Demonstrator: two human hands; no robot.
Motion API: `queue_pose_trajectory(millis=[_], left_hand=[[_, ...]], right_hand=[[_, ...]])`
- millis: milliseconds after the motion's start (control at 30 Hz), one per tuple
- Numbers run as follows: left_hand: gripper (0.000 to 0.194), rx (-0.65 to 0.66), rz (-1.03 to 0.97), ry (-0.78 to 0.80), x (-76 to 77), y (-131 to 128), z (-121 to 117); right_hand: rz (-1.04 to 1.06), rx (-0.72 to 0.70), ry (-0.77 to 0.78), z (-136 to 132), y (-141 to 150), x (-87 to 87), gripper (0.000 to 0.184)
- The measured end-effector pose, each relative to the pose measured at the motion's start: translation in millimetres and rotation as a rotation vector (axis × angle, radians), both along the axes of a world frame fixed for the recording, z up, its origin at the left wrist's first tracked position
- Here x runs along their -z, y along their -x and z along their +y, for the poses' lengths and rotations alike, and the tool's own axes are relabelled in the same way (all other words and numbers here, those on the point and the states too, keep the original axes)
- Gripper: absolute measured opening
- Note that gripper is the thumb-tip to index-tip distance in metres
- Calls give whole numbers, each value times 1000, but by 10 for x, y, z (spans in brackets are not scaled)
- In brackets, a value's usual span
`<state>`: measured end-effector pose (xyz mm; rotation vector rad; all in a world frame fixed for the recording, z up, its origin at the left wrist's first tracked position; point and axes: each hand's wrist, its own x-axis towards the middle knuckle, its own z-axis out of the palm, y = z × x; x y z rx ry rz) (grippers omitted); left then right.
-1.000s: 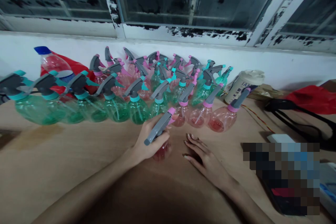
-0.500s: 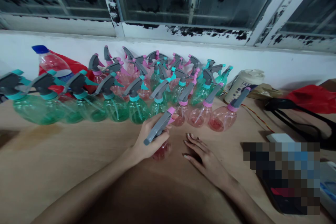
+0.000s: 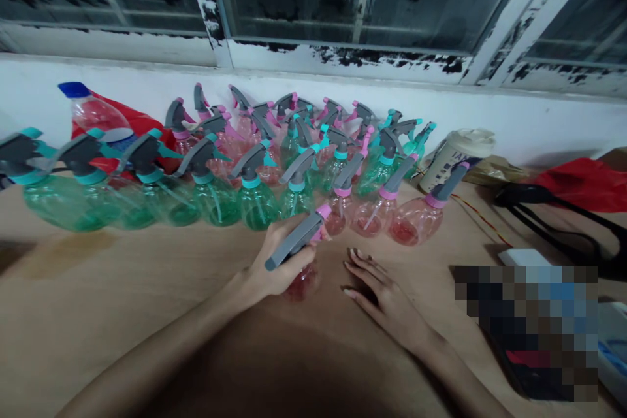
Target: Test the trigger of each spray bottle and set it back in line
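My left hand is wrapped round the neck of a pink spray bottle with a grey and pink trigger head. The bottle's nozzle points away to the right, and the hand hides its neck and part of the trigger. To the right, my right hand rests on the tabletop with fingers apart, holding nothing. Beyond both hands runs a front row of spray bottles: several green ones, such as a green spray bottle, then pink ones, the rightmost being a pink spray bottle.
More pink and green spray bottles crowd behind the row by the wall. At the left lies a blue-capped plastic bottle near red material. A cream cup, black straps, a red bag and a blurred-out dark flat object are on the right.
The trigger head of the bottle in my left hand has tipped slightly, its nozzle end a little lower and further right. My right hand has stayed in place.
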<state>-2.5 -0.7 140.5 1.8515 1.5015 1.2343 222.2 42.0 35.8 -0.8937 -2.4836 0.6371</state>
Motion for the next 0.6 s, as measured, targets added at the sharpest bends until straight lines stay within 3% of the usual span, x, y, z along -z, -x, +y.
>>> queue_pose_trajectory(millis=[133, 300, 433, 600], left_hand=[[14, 48, -4, 35, 6, 16, 1], [12, -40, -42, 17, 70, -37, 35], [22, -39, -50, -5, 92, -73, 68], [16, -55, -49, -52, 95, -73, 66]], right_hand=[[-9, -8, 4, -1, 0, -3, 44], [20, 5, 4, -3, 3, 1, 43], [0, -2, 16, 0, 4, -4, 43], [14, -4, 10, 3, 2, -13, 43]])
